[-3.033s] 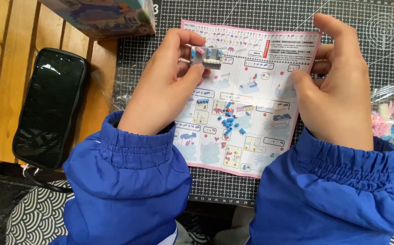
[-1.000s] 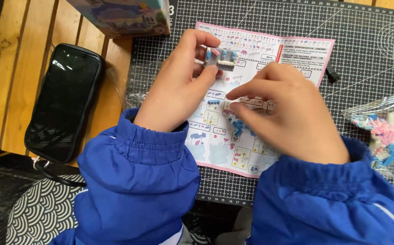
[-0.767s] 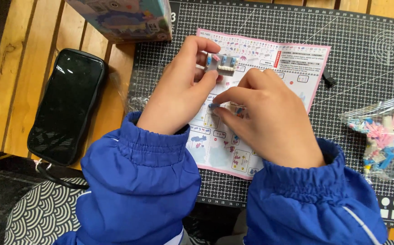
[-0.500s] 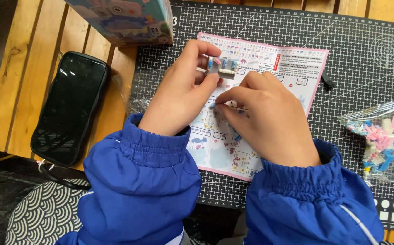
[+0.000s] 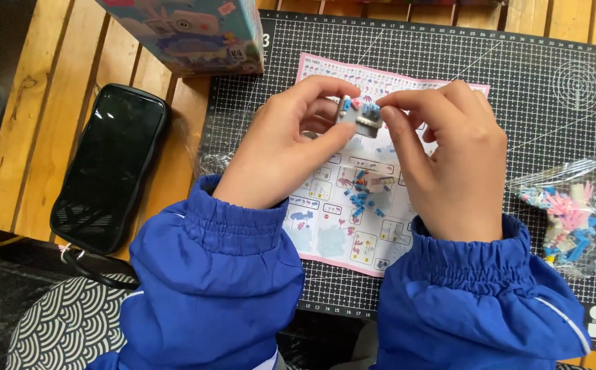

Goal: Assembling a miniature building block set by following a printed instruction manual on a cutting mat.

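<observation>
Left hand (image 5: 281, 154) pinching small grey brick model (image 5: 359, 115) between thumb and fingers, above top edge of leaflet (image 5: 349, 226); right hand (image 5: 452, 161) closed in on same model from the other side, thumb and forefinger tips pressed to its right end; both hands meeting over upper middle of leaflet; blue and pink studs showing on top of model. Leaflet flat on mat (image 5: 517, 82), pink-bordered, picture panels in rows; loose blue bricks (image 5: 363, 195) plus one pale long piece lying on leaflet just below model, between the wrists. Blue sleeves (image 5: 209, 274) with gathered cuffs covering lower edge of leaflet. Clear bag (image 5: 575, 212) of pink, blue, white bricks right of leaflet, on mat, well apart from right hand. Second crumpled clear bag (image 5: 219, 161) left of leaflet, partly under left hand. Box (image 5: 188, 34) up-left of leaflet, straddling mat edge and bench (image 5: 30, 103). Black phone (image 5: 109, 175) far left of leaflet, on wooden slats, screen dark; cord (image 5: 92, 264) at its lower end.
</observation>
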